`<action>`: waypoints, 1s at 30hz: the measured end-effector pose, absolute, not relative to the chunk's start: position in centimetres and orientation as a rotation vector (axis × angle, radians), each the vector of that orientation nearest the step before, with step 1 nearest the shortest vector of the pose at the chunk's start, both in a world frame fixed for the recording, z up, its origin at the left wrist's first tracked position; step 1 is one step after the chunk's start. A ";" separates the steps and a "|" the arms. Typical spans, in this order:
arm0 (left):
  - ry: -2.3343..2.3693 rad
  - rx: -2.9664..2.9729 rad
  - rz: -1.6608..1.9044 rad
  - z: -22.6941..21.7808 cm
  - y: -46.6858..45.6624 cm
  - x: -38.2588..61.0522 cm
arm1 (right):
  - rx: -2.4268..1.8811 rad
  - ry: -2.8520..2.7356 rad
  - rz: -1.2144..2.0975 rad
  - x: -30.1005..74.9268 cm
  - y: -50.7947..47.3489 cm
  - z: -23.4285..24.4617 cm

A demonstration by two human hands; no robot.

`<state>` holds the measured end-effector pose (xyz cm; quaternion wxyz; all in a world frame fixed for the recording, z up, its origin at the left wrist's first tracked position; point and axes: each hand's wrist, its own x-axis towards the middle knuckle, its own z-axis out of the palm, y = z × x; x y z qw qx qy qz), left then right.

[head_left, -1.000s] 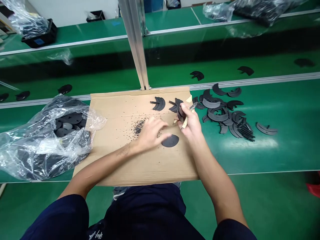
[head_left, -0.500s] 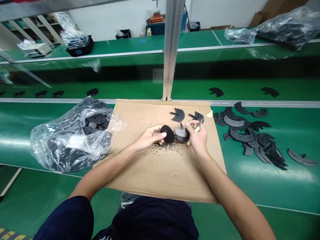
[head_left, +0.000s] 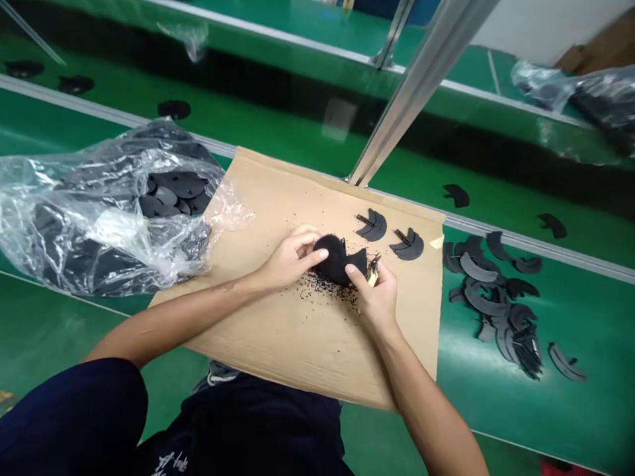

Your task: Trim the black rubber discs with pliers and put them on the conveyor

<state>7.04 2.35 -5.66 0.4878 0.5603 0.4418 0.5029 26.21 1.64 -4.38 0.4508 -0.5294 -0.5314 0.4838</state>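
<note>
Both my hands meet over a brown cardboard sheet (head_left: 278, 337). My left hand (head_left: 288, 258) pinches the left side of a black round rubber piece (head_left: 335, 259). My right hand (head_left: 374, 294) grips the same piece from the right with its thumb on top, and also holds a small knife with a pale handle (head_left: 371, 274). Black crumbs (head_left: 327, 294) lie on the cardboard just below the piece. Two small stacks of black fan-shaped cut pieces (head_left: 373, 226) (head_left: 409, 244) rest on the cardboard beyond my hands.
A clear plastic bag of black discs (head_left: 114, 211) lies at the left on the green bench (head_left: 496, 403). A heap of black curved offcuts (head_left: 496, 297) lies at the right. A slanted metal post (head_left: 421, 79) rises behind the cardboard. Loose black pieces sit on the belt (head_left: 456, 195).
My left hand picked the round black piece up off the cardboard and both hands now hold it together. The view has tilted and swung to the left.
</note>
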 end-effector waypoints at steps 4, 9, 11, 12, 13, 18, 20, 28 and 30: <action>1.146 1.627 1.321 -5.1 2.4 5.9 | -1.313 -1.343 1.219 26.1 1.5 -4.5; 1.058 1.926 1.208 -5.0 2.0 5.6 | -1.299 -1.346 1.291 25.9 1.2 -4.2; 1.038 2.023 1.186 -5.2 1.8 5.8 | -1.293 -1.352 1.303 25.8 1.0 -4.1; 1.043 2.053 1.192 -5.2 1.7 5.9 | -1.292 -1.358 1.305 25.8 0.9 -4.1; 1.054 2.075 1.198 -5.3 1.7 6.0 | -1.292 -1.367 1.307 25.8 0.8 -4.1; 1.127 2.171 1.239 -5.2 1.4 6.0 | -1.293 -1.385 1.306 25.5 0.4 -4.0; 1.151 2.210 1.268 -5.3 1.4 6.0 | -1.285 -1.378 1.309 25.4 0.3 -4.0; 1.130 2.279 1.238 -5.7 1.2 5.9 | -1.249 -1.418 1.275 24.9 0.2 -3.8; 1.114 2.238 1.227 -5.6 1.1 5.9 | -1.244 -1.451 1.230 24.8 0.2 -3.8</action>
